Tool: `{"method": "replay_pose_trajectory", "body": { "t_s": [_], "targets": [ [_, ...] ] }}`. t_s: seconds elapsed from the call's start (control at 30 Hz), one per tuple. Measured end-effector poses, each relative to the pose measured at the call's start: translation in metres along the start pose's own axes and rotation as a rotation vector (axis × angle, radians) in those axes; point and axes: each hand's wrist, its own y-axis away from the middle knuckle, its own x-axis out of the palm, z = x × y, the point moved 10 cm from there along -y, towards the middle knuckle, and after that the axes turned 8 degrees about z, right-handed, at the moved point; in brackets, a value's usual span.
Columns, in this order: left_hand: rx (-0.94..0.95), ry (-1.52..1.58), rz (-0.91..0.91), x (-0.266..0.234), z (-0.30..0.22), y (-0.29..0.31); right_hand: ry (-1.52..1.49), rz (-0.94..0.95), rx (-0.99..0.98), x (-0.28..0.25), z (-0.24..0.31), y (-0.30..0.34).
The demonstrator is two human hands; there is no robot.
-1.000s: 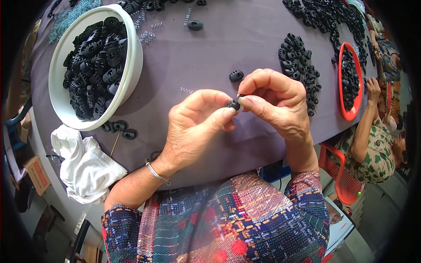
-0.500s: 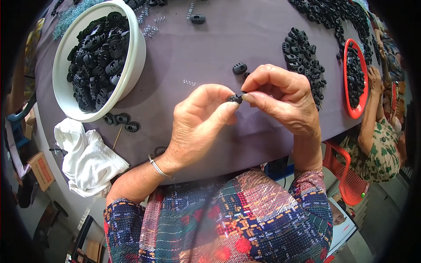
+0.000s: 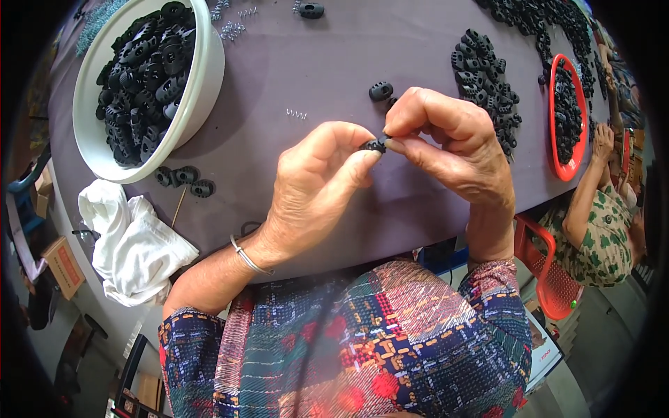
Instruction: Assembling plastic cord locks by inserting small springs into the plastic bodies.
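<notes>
My left hand [image 3: 306,184], a metal bangle at its wrist, pinches a small ribbed black plastic cord lock [image 3: 375,145] between thumb and forefinger. The fingers of my right hand [image 3: 456,150] meet it from the other side, pinching a tiny black part at its end. That part is mostly hidden by the fingertips. Just beyond the right fingers lies a loose black cord lock [image 3: 381,90], with another dark piece partly behind the hand. A small metal spring [image 3: 296,114] rests on the cloth beyond my left hand.
At left stands a white tub [image 3: 209,90] heaped with black plastic parts; several more lie below it beside a thin stick and a white cloth [image 3: 132,244]. Cord locks are piled [image 3: 484,80] at right, near a red basin [image 3: 555,125]. Another person sits at the far right.
Both hands still hold the pieces together and have risen slightly in the picture. The table things have shifted slightly up and left in view.
</notes>
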Motion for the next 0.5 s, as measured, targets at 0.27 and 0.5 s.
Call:
{"method": "replay_pose_trajectory", "body": {
  "t_s": [0.27,0.5],
  "targets": [
    [0.0,-0.015,0.004,0.003,-0.003,-0.001,-0.214,0.084,0.117,0.003,-0.016,0.001],
    [0.023,-0.035,-0.013,0.002,-0.002,0.0,-0.215,0.094,0.093,0.004,-0.015,0.001]
  ]
}}
